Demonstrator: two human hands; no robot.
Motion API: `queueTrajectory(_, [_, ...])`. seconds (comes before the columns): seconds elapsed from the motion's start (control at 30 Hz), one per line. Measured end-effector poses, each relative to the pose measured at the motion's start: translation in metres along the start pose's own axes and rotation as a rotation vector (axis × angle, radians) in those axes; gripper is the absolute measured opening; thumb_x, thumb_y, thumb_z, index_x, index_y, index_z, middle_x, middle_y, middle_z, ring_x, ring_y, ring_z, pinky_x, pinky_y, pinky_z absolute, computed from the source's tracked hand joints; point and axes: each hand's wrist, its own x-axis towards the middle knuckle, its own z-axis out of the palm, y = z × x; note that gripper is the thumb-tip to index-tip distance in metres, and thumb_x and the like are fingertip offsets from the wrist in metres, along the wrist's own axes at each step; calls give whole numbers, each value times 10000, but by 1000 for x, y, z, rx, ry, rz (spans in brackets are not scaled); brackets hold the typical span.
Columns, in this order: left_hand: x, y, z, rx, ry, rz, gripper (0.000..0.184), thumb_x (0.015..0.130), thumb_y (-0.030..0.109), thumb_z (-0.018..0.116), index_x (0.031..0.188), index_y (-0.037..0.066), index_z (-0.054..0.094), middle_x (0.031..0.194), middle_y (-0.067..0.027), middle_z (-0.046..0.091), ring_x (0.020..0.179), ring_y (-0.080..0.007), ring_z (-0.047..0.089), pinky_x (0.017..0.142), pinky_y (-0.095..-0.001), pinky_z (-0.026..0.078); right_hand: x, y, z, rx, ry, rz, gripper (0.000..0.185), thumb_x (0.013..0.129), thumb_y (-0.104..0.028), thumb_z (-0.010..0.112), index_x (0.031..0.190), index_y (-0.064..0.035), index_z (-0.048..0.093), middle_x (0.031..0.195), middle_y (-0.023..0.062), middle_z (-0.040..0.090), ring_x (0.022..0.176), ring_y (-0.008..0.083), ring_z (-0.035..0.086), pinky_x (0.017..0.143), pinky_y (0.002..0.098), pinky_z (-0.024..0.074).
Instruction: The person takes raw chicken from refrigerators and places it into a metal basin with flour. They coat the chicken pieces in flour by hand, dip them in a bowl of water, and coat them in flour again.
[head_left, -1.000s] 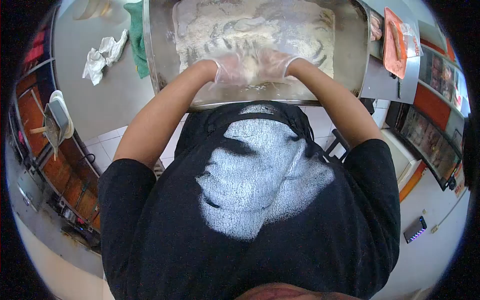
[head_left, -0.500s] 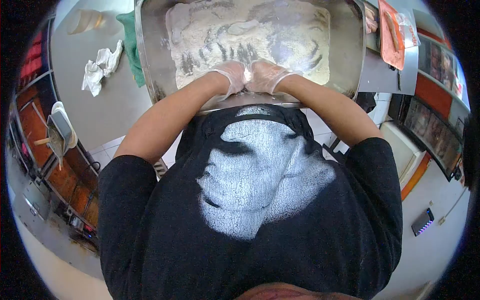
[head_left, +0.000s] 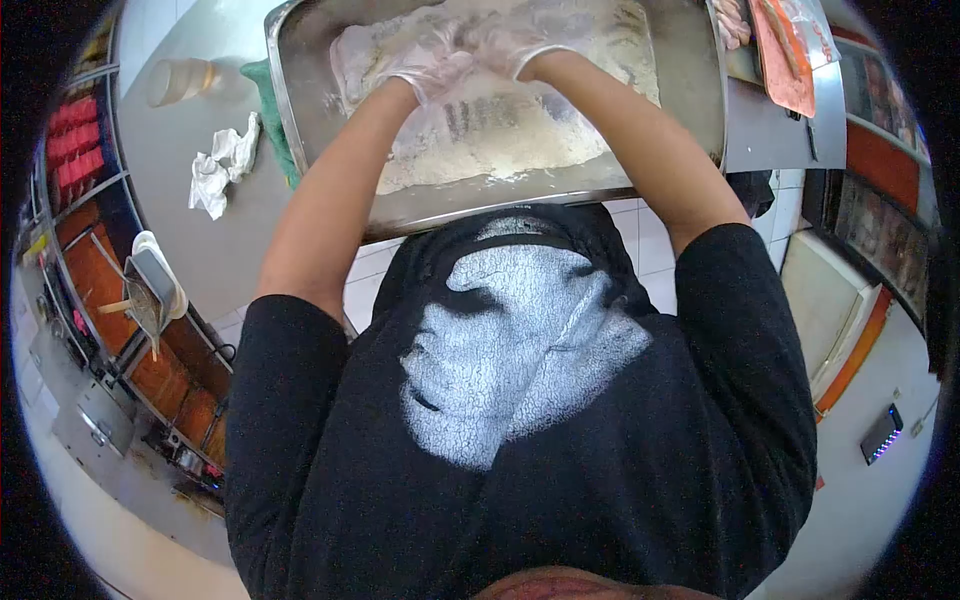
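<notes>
A large metal tray [head_left: 480, 192] holds a wide layer of white flour-like powder [head_left: 510, 135]. Over the far part of that powder are both my hands, in clear plastic gloves, close together. My left hand [head_left: 437, 62] is on the left side and my right hand [head_left: 508, 50] lies just beside it. Motion blur and the whitish gloves smear the fingers, so whether they grip anything does not show. Any flour-covered piece under the hands is hidden.
Left of the tray are a green cloth [head_left: 268, 105], crumpled white tissue [head_left: 225, 165] and a clear cup [head_left: 180, 82]. At the right are a pink tray [head_left: 785, 70] with a packet on it and pinkish meat-like pieces [head_left: 732, 25].
Both hands have moved from the tray's near edge to its far part, across the powder. The near-edge powder has drawn away from the rim. The camera view has shifted slightly.
</notes>
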Motion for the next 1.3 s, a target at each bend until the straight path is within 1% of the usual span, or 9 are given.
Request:
queueTrajectory(0.23, [-49, 14, 35, -639, -520, -115, 570, 831, 470, 550, 1186, 24, 558, 1106, -190, 612, 1010, -282, 574, 899, -369, 429, -52, 52, 74, -69, -354, -146, 463, 959, -368, 328, 1246, -49, 505, 1228, 200, 534, 1127, 338, 520, 989, 391, 395])
queueTrajectory(0.33, [-61, 23, 46, -720, -544, -284, 641, 851, 548, 505, 1129, -23, 589, 1065, -202, 623, 984, -275, 583, 872, -378, 435, -76, 25, 32, -21, -567, 231, 442, 979, -315, 282, 1221, -37, 526, 1195, 214, 547, 1104, 339, 533, 976, 392, 404])
queueTrajectory(0.53, [-50, 35, 70, -504, -524, -428, 601, 909, 509, 410, 1151, -14, 580, 1050, -159, 631, 943, -247, 583, 843, -380, 441, -102, 4, 17, -157, -744, -151, 411, 892, -345, 500, 1076, 10, 593, 1064, 261, 584, 986, 342, 575, 890, 399, 432])
queueTrajectory(0.67, [-55, 35, 76, -294, -515, -296, 563, 937, 476, 367, 1162, 5, 578, 1092, -149, 621, 942, -263, 583, 881, -389, 415, -141, -17, 6, 128, -447, 149, 571, 776, -479, 613, 1032, 30, 597, 1057, 260, 587, 968, 332, 581, 846, 373, 441])
queueTrajectory(0.77, [-67, 65, 26, -553, -549, -575, 556, 932, 472, 384, 1170, 4, 567, 1092, -178, 618, 961, -277, 586, 881, -388, 416, -149, -30, -22, 168, -475, 209, 603, 787, -489, 594, 1049, 53, 583, 1087, 251, 582, 1003, 324, 570, 866, 381, 431])
queueTrajectory(0.87, [-54, 36, 43, -510, -549, -491, 527, 923, 455, 408, 1197, 27, 548, 1056, -196, 626, 957, -265, 596, 854, -390, 445, -146, -30, -39, 240, -494, 219, 622, 819, -505, 543, 1103, 48, 565, 1125, 238, 575, 1049, 317, 553, 903, 388, 411])
queueTrajectory(0.97, [-47, 18, 49, 201, -423, 184, 468, 915, 412, 441, 1189, 51, 558, 922, -183, 650, 910, -243, 605, 811, -381, 473, -134, -41, -61, 219, -460, 141, 612, 864, -515, 469, 1144, 22, 556, 1146, 221, 573, 1075, 298, 542, 927, 386, 395])
queueTrajectory(1.1, [-31, -10, 59, -99, -449, 98, 395, 892, 323, 489, 1184, 66, 554, 991, -190, 635, 876, -281, 614, 789, -375, 486, -104, -14, -15, 259, -182, 8, 566, 913, -481, 392, 1145, 6, 565, 1125, 189, 586, 1022, 273, 550, 903, 381, 398])
queueTrajectory(1.3, [-56, -1, 90, -303, -651, 105, 524, 933, 446, 367, 1246, 45, 493, 1162, -182, 574, 962, -277, 570, 834, -398, 446, -100, -48, 6, 276, -476, 267, 457, 944, -372, 396, 1154, -7, 572, 1069, 152, 613, 916, 261, 551, 845, 393, 420])
